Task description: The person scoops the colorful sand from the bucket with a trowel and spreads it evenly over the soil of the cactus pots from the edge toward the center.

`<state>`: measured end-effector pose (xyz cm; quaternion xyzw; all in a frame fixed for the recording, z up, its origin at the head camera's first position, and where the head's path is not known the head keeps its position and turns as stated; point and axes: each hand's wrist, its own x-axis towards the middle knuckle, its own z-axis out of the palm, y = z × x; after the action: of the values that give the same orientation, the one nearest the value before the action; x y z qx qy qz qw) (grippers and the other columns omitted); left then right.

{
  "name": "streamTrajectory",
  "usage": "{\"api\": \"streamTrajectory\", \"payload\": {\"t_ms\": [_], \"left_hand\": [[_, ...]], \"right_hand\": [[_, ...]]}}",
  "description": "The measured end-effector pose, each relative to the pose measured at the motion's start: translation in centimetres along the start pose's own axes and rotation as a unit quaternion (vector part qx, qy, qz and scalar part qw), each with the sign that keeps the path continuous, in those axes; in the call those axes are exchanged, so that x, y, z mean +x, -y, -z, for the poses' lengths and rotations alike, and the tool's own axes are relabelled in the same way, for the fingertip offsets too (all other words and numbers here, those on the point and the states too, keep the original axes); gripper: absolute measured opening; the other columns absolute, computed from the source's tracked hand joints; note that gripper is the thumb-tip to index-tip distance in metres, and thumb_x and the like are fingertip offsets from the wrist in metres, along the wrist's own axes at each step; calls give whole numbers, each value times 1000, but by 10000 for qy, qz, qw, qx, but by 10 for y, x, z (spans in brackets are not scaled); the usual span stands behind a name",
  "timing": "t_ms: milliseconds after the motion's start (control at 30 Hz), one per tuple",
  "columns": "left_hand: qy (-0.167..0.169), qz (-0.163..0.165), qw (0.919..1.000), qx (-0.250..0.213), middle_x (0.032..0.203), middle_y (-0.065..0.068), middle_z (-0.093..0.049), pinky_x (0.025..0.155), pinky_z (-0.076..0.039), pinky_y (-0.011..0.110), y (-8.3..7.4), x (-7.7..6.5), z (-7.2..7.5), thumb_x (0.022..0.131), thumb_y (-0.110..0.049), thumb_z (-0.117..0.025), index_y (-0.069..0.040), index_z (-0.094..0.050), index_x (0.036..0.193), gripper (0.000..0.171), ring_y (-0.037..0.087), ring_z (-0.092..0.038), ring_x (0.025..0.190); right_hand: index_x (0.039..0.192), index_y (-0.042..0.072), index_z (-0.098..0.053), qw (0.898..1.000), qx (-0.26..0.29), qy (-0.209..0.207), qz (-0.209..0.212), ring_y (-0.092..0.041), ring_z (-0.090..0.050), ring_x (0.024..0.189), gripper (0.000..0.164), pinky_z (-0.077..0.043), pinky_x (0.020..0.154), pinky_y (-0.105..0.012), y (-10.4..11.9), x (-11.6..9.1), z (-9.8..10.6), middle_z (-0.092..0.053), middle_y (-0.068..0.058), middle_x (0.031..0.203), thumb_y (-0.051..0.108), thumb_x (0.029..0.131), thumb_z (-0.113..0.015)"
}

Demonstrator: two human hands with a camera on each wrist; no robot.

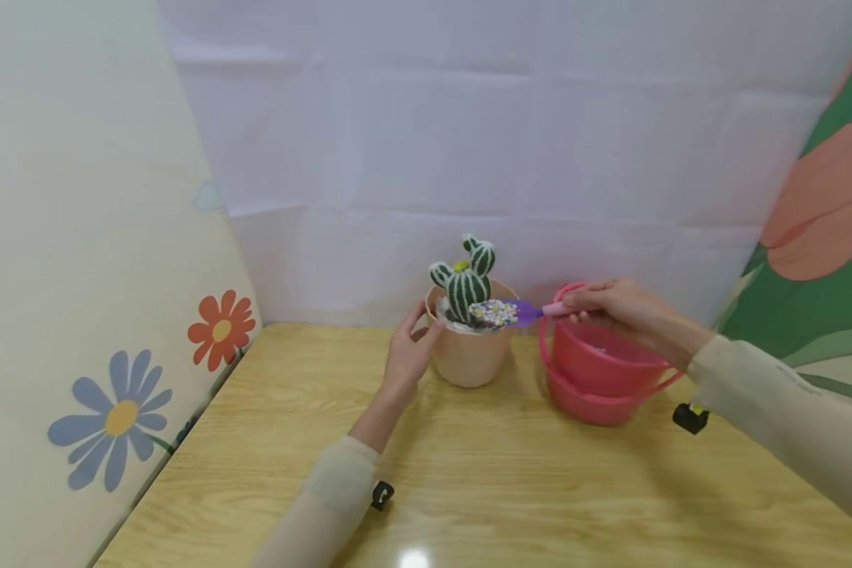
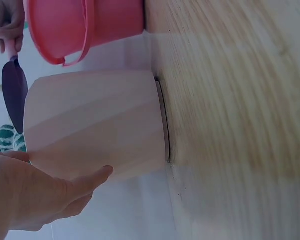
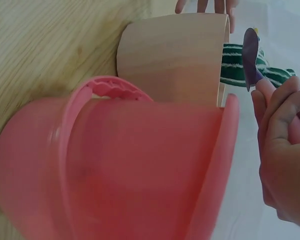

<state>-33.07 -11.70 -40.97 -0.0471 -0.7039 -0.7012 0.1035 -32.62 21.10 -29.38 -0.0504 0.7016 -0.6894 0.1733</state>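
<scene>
A beige flowerpot (image 1: 471, 359) holds a green-and-white knitted cactus (image 1: 466, 296) with a yellow top. My left hand (image 1: 407, 355) holds the pot's left side, its fingers on the outer wall (image 2: 95, 181) and near the rim. In my right hand (image 1: 621, 306) is the pink handle of a small purple trowel (image 1: 525, 312). Multicoloured granules (image 1: 493, 313) lie heaped on the blade, which is above the pot's front rim, close to the cactus. From the right wrist view, the right fingers (image 3: 277, 112) curl round the handle. White material shows inside the pot.
A pink bucket (image 1: 589, 363) with its handle lowered stands right of the pot, under my right forearm. Its inside is mostly hidden. Behind the wooden table (image 1: 511, 473) hangs a white cloth (image 1: 412, 142); a flower-painted wall (image 1: 142, 300) borders the left.
</scene>
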Motion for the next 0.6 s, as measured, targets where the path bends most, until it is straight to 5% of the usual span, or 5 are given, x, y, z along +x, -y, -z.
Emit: {"api": "streamTrajectory", "payload": {"t_ms": [267, 600], "left_hand": [[-25, 97, 9992, -400, 154, 0, -46, 97, -53, 48, -4, -2, -3, 99, -20, -65, -15, -46, 155, 59, 28, -54, 127], [-56, 209, 9983, -534, 154, -1, -47, 89, -54, 53, -3, -4, -2, 95, -14, -63, -14, -44, 155, 63, 25, -56, 125]], "right_hand": [[108, -10, -69, 9998, 55, 193, 43, -10, -67, 66, 15, -55, 58, -17, -3, 15, -18, -72, -21, 109, 1, 99, -63], [113, -14, -69, 9986, 305, 332, -264, -13, -70, 70, 20, -56, 61, -16, -8, 22, -40, -71, -25, 108, -4, 98, -60]]}}
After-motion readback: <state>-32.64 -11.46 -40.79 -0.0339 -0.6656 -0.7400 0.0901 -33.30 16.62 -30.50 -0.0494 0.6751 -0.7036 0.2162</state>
